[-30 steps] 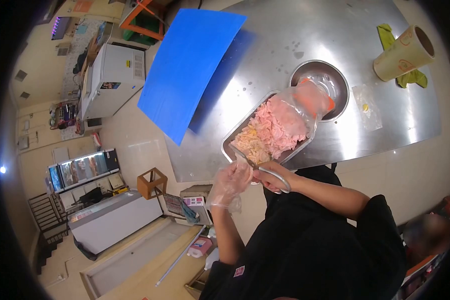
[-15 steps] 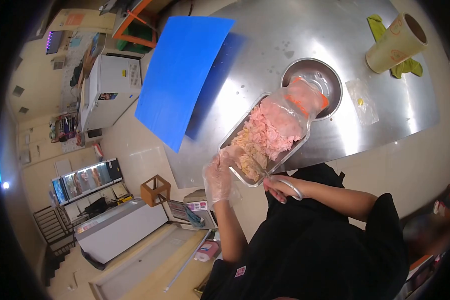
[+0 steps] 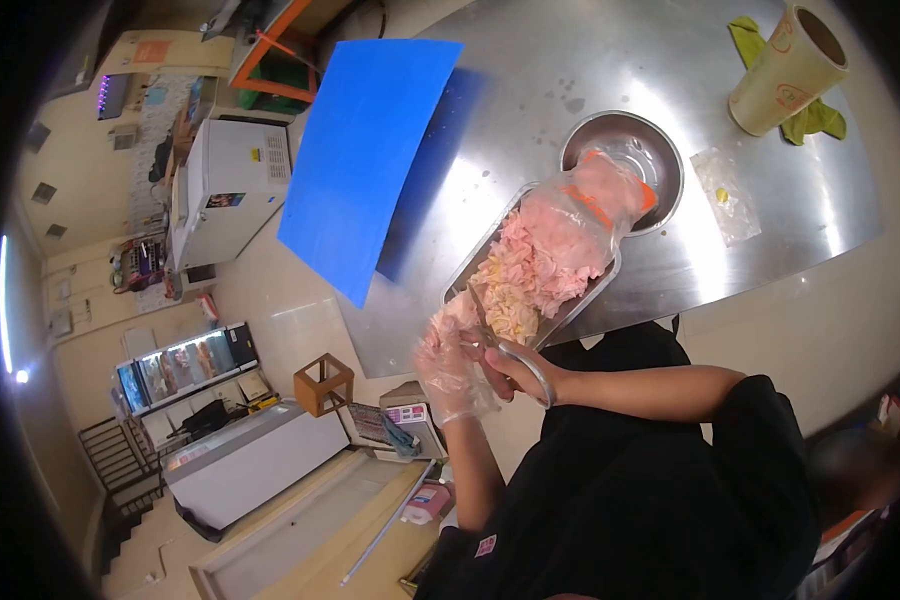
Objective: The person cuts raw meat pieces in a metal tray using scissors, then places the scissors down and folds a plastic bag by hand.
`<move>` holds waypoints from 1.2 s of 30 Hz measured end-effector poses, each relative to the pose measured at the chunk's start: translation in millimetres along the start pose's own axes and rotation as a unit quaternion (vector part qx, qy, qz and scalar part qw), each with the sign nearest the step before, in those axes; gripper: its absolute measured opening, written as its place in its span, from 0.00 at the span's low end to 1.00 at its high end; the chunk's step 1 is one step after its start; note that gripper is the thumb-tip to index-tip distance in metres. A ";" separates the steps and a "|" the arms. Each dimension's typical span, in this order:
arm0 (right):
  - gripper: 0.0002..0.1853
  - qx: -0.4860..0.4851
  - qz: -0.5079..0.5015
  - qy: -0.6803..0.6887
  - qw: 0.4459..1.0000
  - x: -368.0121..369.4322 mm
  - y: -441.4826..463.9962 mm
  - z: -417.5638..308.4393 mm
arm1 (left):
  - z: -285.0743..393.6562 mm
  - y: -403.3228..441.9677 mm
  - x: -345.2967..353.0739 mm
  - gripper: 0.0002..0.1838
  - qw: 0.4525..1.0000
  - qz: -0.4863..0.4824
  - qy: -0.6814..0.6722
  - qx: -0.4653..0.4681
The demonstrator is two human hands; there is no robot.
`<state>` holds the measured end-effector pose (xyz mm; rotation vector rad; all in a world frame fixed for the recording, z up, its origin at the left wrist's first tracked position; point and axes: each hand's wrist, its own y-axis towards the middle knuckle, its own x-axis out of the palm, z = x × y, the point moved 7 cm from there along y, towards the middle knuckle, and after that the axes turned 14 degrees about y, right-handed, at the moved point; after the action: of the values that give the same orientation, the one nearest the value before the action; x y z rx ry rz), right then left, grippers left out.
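Note:
My left hand [image 3: 452,350], in a clear plastic glove, is closed around a piece of pale pink meat at the near left corner of a metal tray [image 3: 598,290]. My right hand [image 3: 515,372], bare, grips the handles of metal scissors [image 3: 537,374], whose blades point toward the piece in my left hand. Pink and yellowish meat pieces [image 3: 535,265] fill the tray. Over its far end lies a clear plastic bag [image 3: 585,205] with orange print and pink contents, reaching into a round steel bowl [image 3: 660,150].
A blue board [image 3: 370,150] lies left on the steel table [image 3: 530,70]. To the right are a small plastic packet [image 3: 727,205], a large roll of film [image 3: 785,80] and a green cloth [image 3: 815,122]. A brown stool-like frame [image 3: 323,385] stands on the floor.
My left hand reached down into the meat and has come back up with a piece. My right hand moved away with the scissors, then returned beside my left hand.

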<state>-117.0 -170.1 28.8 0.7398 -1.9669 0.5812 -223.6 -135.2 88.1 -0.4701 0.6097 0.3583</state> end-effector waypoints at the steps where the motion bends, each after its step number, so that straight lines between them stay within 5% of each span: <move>1: 0.36 0.020 0.012 0.013 1.000 0.7 -1.8 -0.1 | -1.5 -0.9 0.1 0.15 1.000 0.001 0.009 0.003; 6: 0.36 0.085 0.048 0.045 0.994 -10.7 -11.9 16.2 | -5.2 -6.9 -0.9 0.16 1.000 -0.008 -0.005 0.013; 12: 0.32 -0.071 -0.003 0.054 0.996 -8.4 -2.4 8.5 | -8.6 -12.9 -1.4 0.18 0.998 -0.044 0.010 0.032; 18: 0.30 0.099 0.001 0.009 0.995 -17.1 -19.7 11.6 | -8.7 -15.3 0.8 0.19 0.998 -0.049 -0.039 0.002; 27: 0.31 -0.068 -0.021 0.014 0.997 -9.5 -5.3 -4.2 | -4.4 -18.6 1.9 0.20 0.996 -0.080 -0.028 0.001; 33: 0.29 0.061 -0.005 -0.039 0.997 -17.6 -17.5 -1.9 | -2.5 -18.6 3.8 0.20 0.997 -0.076 0.000 0.003; 36: 0.29 0.037 -0.023 0.013 0.999 -13.5 -19.6 -6.3 | 3.3 -19.3 2.5 0.19 0.997 -0.081 0.021 -0.001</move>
<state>-94.2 -176.2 21.7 0.8173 -1.9083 0.6368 -211.4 -149.2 95.0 -0.5253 0.6072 0.1952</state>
